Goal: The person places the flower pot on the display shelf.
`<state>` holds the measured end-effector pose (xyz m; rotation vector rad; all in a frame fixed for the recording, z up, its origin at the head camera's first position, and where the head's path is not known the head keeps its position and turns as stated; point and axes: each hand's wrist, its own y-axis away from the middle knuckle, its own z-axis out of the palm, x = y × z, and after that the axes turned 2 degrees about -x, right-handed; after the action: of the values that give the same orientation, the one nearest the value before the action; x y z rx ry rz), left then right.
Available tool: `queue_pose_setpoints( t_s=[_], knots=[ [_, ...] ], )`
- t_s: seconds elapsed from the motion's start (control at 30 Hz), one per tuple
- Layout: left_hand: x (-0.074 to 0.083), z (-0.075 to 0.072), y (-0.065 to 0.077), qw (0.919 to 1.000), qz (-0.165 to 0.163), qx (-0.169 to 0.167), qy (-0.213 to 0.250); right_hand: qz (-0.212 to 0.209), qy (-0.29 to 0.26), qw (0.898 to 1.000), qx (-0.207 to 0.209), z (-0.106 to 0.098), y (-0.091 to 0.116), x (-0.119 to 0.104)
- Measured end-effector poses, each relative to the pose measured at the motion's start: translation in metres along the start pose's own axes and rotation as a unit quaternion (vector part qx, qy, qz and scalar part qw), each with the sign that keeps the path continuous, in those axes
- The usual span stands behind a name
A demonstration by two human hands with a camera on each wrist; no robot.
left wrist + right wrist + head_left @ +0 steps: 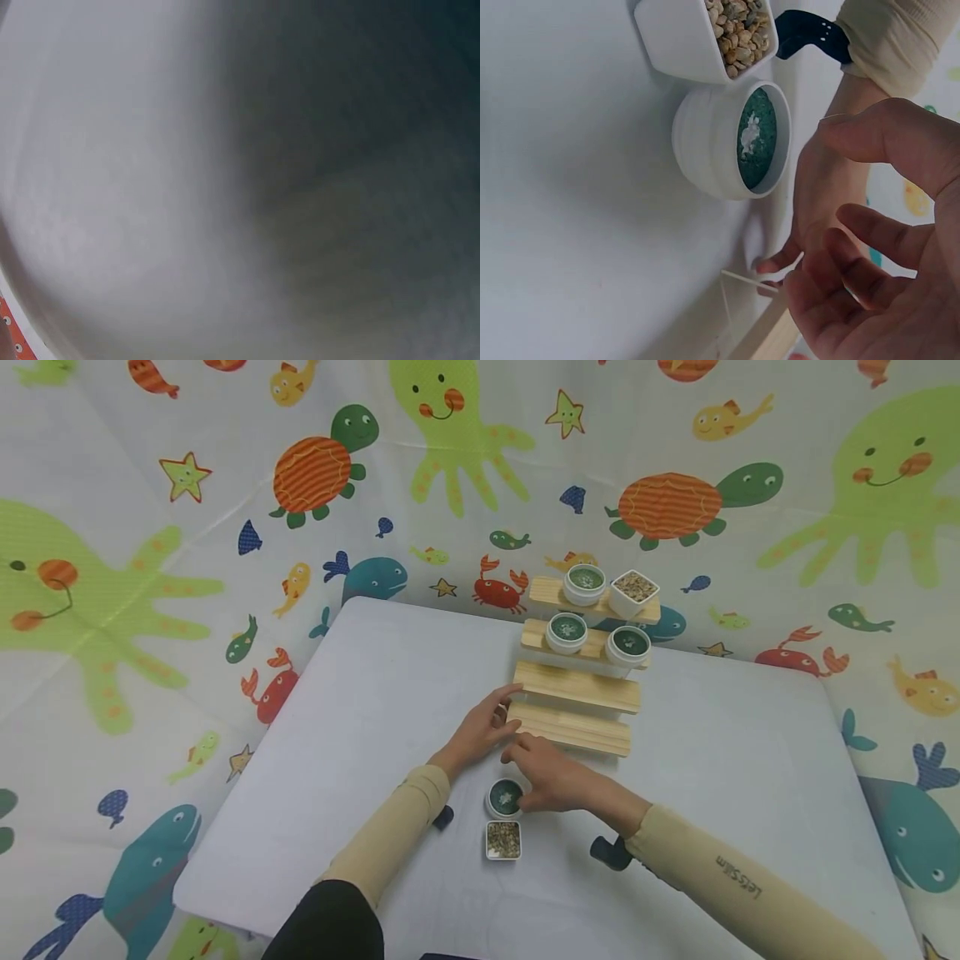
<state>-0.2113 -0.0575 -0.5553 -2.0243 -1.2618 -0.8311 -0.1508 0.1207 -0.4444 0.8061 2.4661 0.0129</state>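
A tiered stand with wooden shelves (576, 687) is on the white table. At its left end, my left hand (476, 732) has its index finger by one shelf and its thumb by the lowest one. Just in front of the stand hovers my right hand (558, 774), fingers loosely bent and holding nothing. Beside it sits a round white pot (712, 142) with a green filling and a white patch on top. Touching or nearly touching that pot is a square white pot (503, 841) of small tan pebbles. The left wrist view is blurred and shows neither hand clearly.
The top shelf bears a round green-filled pot (584, 583) and a square pebble pot (633, 592). Two more round pots (566, 632) stand on the shelf below. A cloth with sea animals (465, 468) hangs behind the white table (360, 693).
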Motion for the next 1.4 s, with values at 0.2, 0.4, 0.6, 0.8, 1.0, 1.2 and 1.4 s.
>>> queue_pose_setpoints(
  t_s=[0.2,0.4,0.6,0.8,1.0,1.2,1.4],
  knots=[
    [0.001,0.0,0.001,1.0,0.001,0.002,0.001,0.001,0.0,1.0,-0.007,0.006,0.0,0.001],
    [-0.001,0.0,0.001,0.9999,0.007,0.004,0.006,-0.005,0.002,1.0,-0.014,0.01,0.0,0.0],
    [-0.001,-0.001,0.0,0.9999,0.002,0.001,0.011,-0.019,0.012,1.0,-0.016,0.012,0.001,-0.002],
    [0.0,-0.001,0.001,0.9999,-0.005,-0.001,0.014,-0.032,0.011,0.999,-0.016,0.015,0.001,-0.003],
    [-0.001,0.0,0.001,0.9999,-0.004,0.001,0.011,-0.036,0.025,0.999,-0.022,0.018,0.0,-0.002],
    [-0.001,0.001,0.001,0.9999,-0.007,0.0,0.012,-0.032,0.025,0.999,-0.031,0.019,0.0,-0.003],
    [-0.001,0.0,0.001,0.9999,0.004,0.003,0.015,-0.045,0.042,0.998,-0.028,0.022,0.0,0.0]
  ],
)
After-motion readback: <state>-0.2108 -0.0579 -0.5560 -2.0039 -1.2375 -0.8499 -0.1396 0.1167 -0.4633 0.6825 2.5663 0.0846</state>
